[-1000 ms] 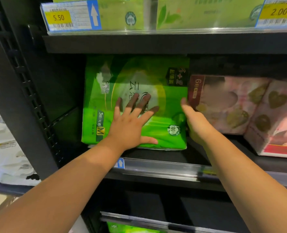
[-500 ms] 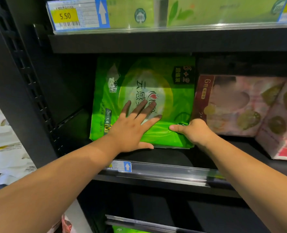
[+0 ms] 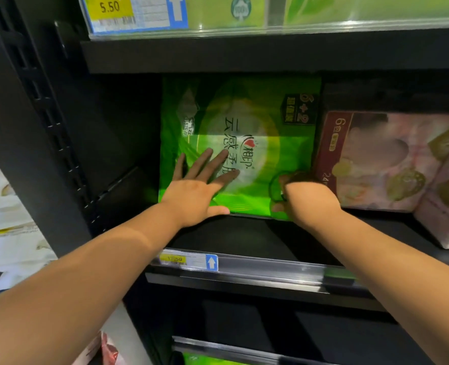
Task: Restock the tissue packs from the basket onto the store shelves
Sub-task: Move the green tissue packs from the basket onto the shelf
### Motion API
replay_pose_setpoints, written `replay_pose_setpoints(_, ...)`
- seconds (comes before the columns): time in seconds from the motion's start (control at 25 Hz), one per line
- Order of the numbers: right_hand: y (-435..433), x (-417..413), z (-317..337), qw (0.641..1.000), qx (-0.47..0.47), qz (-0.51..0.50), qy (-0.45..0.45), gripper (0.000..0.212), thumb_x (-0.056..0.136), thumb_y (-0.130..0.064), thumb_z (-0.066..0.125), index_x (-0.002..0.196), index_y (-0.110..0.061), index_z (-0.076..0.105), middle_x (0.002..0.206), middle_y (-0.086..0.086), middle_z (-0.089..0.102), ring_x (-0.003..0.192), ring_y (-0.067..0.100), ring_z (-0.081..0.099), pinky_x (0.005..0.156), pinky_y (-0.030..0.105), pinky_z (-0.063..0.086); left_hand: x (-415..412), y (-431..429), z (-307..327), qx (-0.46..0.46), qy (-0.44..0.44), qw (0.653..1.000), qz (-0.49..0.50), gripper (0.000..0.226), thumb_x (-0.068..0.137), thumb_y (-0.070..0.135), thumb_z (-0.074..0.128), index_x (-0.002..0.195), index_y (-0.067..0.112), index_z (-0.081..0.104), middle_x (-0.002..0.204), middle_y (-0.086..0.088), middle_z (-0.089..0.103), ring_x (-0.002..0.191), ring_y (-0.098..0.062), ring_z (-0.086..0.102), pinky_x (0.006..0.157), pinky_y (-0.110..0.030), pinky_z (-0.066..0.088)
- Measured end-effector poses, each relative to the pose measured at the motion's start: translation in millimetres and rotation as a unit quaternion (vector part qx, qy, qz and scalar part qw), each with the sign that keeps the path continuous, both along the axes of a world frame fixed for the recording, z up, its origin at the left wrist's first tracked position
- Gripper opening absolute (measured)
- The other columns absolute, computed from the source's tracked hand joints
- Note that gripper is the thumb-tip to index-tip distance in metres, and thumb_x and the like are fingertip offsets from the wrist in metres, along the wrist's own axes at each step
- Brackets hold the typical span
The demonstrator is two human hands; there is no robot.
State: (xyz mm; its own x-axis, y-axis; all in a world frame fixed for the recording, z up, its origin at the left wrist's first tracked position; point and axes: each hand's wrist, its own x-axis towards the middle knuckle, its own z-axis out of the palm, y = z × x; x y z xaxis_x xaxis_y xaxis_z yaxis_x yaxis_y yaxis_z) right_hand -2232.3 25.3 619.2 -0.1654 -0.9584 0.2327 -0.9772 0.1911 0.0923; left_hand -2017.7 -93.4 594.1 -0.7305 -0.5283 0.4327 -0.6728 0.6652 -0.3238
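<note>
While the green tissue pack (image 3: 244, 114) stands upright on the shelf (image 3: 244, 241), left hand (image 3: 194, 196) pressed flat on its front, fingers spread, right hand (image 3: 307, 196) gripping its lower right corner.

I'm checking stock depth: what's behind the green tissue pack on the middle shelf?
Beside the green tissue pack only the dark shelf back shows; the space directly behind it is covered by the pack itself.

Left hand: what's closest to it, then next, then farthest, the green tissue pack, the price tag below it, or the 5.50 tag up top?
1. Green tissue pack: touching; the left hand lies flat on its front.
2. Lower price tag: just below the hand.
3. 5.50 price tag: high up, to the left.
</note>
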Motion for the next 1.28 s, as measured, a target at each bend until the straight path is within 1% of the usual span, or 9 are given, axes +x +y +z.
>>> replay_pose_setpoints(0.2, -24.6, -1.9, -14.1, 0.994, -0.014, -0.024, 0.107, 0.044, 0.091, -0.035, 0.061, 0.123, -0.008, 0.047, 0.117, 0.016, 0.053, 0.110, 0.033, 0.053, 0.084, 0.036, 0.046, -1.4, -14.9, 2.8, 0.020, -0.030, 0.999, 0.006, 0.084, 0.087, 0.060, 0.052, 0.147, 0.051, -0.006, 0.147, 0.015, -0.037, 0.145, -0.021, -0.022, 0.109, -0.067, -0.004)
replay_pose_setpoints(0.44, -41.0, 0.5, -7.5, 0.998, 0.023, -0.051, 0.028, 0.037, 0.092, -0.025, 0.060, 0.122, -0.007, 0.050, 0.124, 0.020, 0.053, 0.115, 0.038, 0.050, 0.089, 0.039, 0.046, -6.3, -24.3, 13.2, 0.000, -0.025, 0.998, 0.062, 0.104, 0.076, 0.062, 0.064, 0.145, 0.052, -0.013, 0.150, 0.008, -0.038, 0.144, -0.031, -0.021, 0.110, -0.065, -0.003)
replay_pose_setpoints(0.6, -28.7, 1.4, -12.1, 0.972, -0.172, -0.052, 0.152, 0.045, 0.092, -0.014, 0.038, 0.131, -0.023, 0.059, 0.127, 0.025, 0.057, 0.111, 0.054, 0.054, 0.075, 0.051, 0.053, -10.1, -26.6, 22.9, 0.022, -0.008, 0.996, 0.080, 0.124, 0.066, 0.069, 0.068, 0.135, 0.051, -0.033, 0.152, 0.001, -0.035, 0.142, -0.033, -0.025, 0.110, -0.063, -0.003)
replay_pose_setpoints(0.68, -31.2, -3.2, -10.5, 0.957, -0.208, -0.057, 0.194, 0.053, 0.104, -0.014, 0.016, 0.132, -0.028, 0.058, 0.127, 0.028, 0.058, 0.114, 0.059, 0.051, 0.082, 0.061, 0.049, -12.7, -26.7, 22.5, 0.020, -0.020, 0.997, 0.072, 0.125, 0.067, 0.068, 0.068, 0.130, 0.052, -0.039, 0.151, 0.002, -0.036, 0.143, -0.033, -0.024, 0.111, -0.064, -0.001)
replay_pose_setpoints(0.8, -42.1, 2.5, -14.1, 0.972, -0.155, -0.065, 0.163, 0.058, 0.100, -0.017, 0.002, 0.147, -0.025, 0.036, 0.142, 0.034, 0.040, 0.128, 0.064, 0.028, 0.099, 0.068, 0.032, -15.9, -29.2, 19.6, 0.035, -0.010, 0.997, 0.068, 0.122, 0.071, 0.065, 0.068, 0.127, 0.053, -0.040, 0.150, 0.002, -0.037, 0.143, -0.033, -0.025, 0.111, -0.064, 0.005)
replay_pose_setpoints(0.88, -49.0, -0.1, -16.8, 0.978, -0.129, -0.059, 0.151, 0.058, 0.093, -0.017, 0.000, 0.150, -0.030, -0.004, 0.154, 0.033, 0.014, 0.135, 0.064, 0.003, 0.109, 0.066, 0.015, -16.1, -31.6, 18.0, 0.020, -0.014, 0.997, 0.072, 0.121, 0.072, 0.065, 0.066, 0.128, 0.053, -0.040, 0.149, 0.001, -0.039, 0.142, -0.034, -0.026, 0.111, -0.065, 0.005)
replay_pose_setpoints(0.96, -49.5, -11.0, -14.2, 0.985, -0.082, -0.048, 0.147, 0.059, 0.096, -0.013, 0.004, 0.138, -0.035, -0.032, 0.158, 0.025, -0.009, 0.136, 0.059, -0.016, 0.114, 0.060, 0.002, -17.9, -33.8, 18.3, 0.016, -0.016, 0.997, 0.076, 0.120, 0.072, 0.067, 0.065, 0.128, 0.052, -0.040, 0.150, 0.001, -0.038, 0.142, -0.034, -0.025, 0.111, -0.065, 0.005)
replay_pose_setpoints(1.04, -47.4, -18.5, -8.0, 0.990, -0.067, -0.036, 0.115, 0.069, 0.102, -0.014, 0.017, 0.131, -0.041, -0.039, 0.159, 0.017, -0.018, 0.137, 0.053, -0.024, 0.115, 0.056, 0.005, -19.7, -34.6, 18.4, 0.008, -0.018, 0.997, 0.081, 0.121, 0.071, 0.069, 0.064, 0.127, 0.052, -0.042, 0.151, 0.001, -0.036, 0.142, -0.034, -0.024, 0.111, -0.064, 0.001)
replay_pose_setpoints(1.28, -30.7, -0.3, 31.3, 0.984, -0.136, -0.090, -0.071, 0.109, 0.079, -0.056, 0.067, 0.150, -0.040, -0.014, 0.157, 0.015, -0.027, 0.145, 0.042, -0.014, 0.114, 0.052, 0.019, -19.4, -35.8, 27.4, 0.003, 0.053, 0.995, 0.086, 0.121, 0.064, 0.076, 0.063, 0.128, 0.053, -0.038, 0.148, 0.004, -0.030, 0.142, -0.034, -0.021, 0.113, -0.061, -0.001)
